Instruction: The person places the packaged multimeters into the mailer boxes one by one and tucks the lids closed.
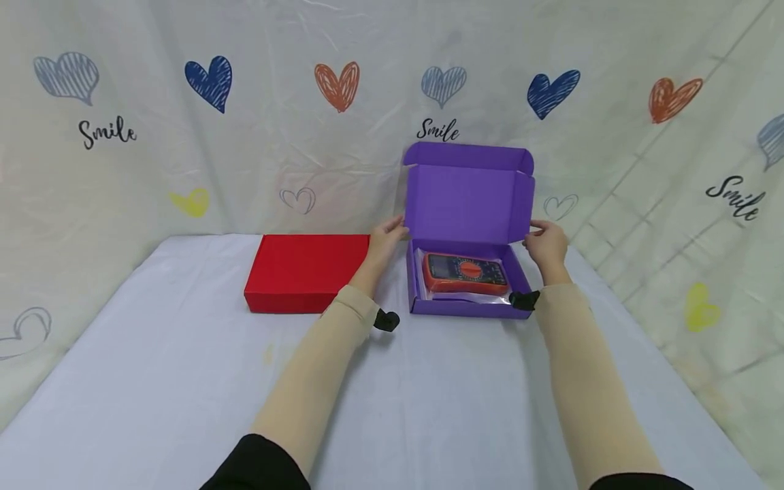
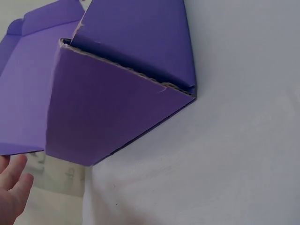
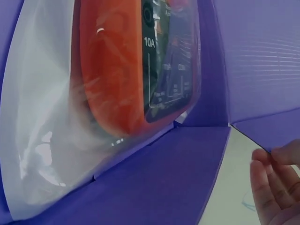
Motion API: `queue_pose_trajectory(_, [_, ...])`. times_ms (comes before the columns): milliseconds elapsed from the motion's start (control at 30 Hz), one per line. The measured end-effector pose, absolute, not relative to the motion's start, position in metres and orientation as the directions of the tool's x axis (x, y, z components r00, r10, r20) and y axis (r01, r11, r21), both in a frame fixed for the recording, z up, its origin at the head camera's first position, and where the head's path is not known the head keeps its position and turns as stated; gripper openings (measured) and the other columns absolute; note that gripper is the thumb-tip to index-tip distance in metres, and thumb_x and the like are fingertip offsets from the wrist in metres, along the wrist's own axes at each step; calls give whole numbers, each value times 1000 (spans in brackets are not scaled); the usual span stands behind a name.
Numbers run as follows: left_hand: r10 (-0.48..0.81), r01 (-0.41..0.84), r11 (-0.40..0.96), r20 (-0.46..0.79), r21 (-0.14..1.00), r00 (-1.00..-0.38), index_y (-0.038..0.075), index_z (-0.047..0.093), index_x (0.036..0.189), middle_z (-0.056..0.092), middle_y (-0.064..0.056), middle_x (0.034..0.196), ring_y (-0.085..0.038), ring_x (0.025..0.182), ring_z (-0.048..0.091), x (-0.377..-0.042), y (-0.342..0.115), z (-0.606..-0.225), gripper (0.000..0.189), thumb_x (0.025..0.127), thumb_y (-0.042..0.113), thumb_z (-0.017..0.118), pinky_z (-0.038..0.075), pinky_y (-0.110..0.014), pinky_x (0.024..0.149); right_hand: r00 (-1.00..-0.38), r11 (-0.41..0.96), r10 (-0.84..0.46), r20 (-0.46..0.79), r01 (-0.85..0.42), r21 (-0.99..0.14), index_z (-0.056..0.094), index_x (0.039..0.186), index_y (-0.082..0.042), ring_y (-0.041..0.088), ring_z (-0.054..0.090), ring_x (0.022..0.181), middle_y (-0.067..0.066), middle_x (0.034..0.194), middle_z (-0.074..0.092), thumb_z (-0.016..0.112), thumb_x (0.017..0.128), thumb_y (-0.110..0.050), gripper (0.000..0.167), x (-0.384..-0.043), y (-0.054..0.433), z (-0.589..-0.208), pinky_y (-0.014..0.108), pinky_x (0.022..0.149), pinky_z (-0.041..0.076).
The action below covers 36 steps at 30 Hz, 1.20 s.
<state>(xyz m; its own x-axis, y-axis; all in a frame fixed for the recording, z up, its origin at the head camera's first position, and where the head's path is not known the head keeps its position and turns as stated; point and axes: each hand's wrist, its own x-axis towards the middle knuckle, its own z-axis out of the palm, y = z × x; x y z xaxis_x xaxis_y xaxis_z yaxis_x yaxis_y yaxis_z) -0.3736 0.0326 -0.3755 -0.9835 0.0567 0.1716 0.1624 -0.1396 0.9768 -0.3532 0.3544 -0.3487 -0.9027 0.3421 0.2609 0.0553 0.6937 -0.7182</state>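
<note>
A purple cardboard box stands on the table with its lid raised. Inside lies an orange and black multimeter in a clear plastic bag. My left hand is at the lid's left edge, and its fingers reach extended to that edge in the left wrist view. On the other side my right hand pinches the lid's right side flap near its lower corner; the thumb and fingers meet at the flap's edge in the right wrist view.
A closed red box lies left of the purple one, partly behind the left forearm. White cloth covers the table. A pale curtain with printed hearts hangs behind the boxes.
</note>
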Motion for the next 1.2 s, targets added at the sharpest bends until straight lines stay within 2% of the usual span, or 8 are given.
queue_pose_trajectory(100, [75,155,-157,169,975,-983,-9,50,145,59,-25,139,-33,131,57,-372,32,-378,48,98,1,55,41,-37,112,-922,712,300,245,45,-701,57,135,13,-12,47,50,11,85,74,51,88,3,48,-352,357,-348,11,53,42])
queue_pose_trajectory(300, [121,140,-141,158,980,-980,-3,50,148,57,-20,144,-31,137,51,-366,30,-381,49,100,7,54,40,-46,113,-953,750,212,218,16,-661,58,131,16,-11,49,55,29,106,72,54,94,-3,42,-344,361,-342,14,57,43])
queue_pose_trajectory(533, [124,132,-121,147,984,-981,-1,51,148,58,-19,144,-29,137,52,-361,28,-382,49,100,7,54,40,-46,113,-970,760,150,192,-11,-650,59,126,18,-7,54,59,31,104,72,59,96,-4,38,-336,363,-339,11,57,45])
queue_pose_trajectory(767, [170,137,-82,149,987,-974,-1,51,148,59,-22,141,-35,131,56,-358,24,-382,52,97,1,51,40,-50,112,-981,750,94,171,-43,-660,56,127,21,-4,58,62,33,105,70,62,93,2,39,-335,370,-343,11,58,47])
queue_pose_trajectory(933, [238,162,-29,164,986,-957,6,51,151,59,-22,142,-38,125,59,-357,21,-379,52,100,4,54,39,-47,113,-986,760,55,157,-60,-647,57,125,21,-3,59,65,36,112,67,62,97,-1,36,-333,377,-344,12,59,48])
queue_pose_trajectory(1033, [253,177,0,171,984,-952,12,50,153,58,-19,144,-34,131,56,-354,19,-374,53,101,9,55,40,-47,112,-989,777,42,139,-55,-627,58,125,20,-4,58,66,36,114,66,61,100,-7,36,-332,379,-344,14,60,48])
queue_pose_trajectory(1100, [256,191,-7,186,982,-948,13,49,154,57,-19,145,-32,134,53,-352,18,-370,54,101,9,54,40,-47,112,-991,793,38,126,-47,-607,60,125,18,1,61,69,35,114,67,58,102,-12,37,-331,379,-345,16,63,48])
queue_pose_trajectory(1200, [265,228,-33,228,973,-937,12,47,155,54,-17,148,-30,137,50,-350,18,-364,56,99,6,52,41,-45,112,-989,805,43,141,-49,-591,62,123,17,15,67,77,33,111,69,55,104,-17,39,-328,378,-345,21,66,49])
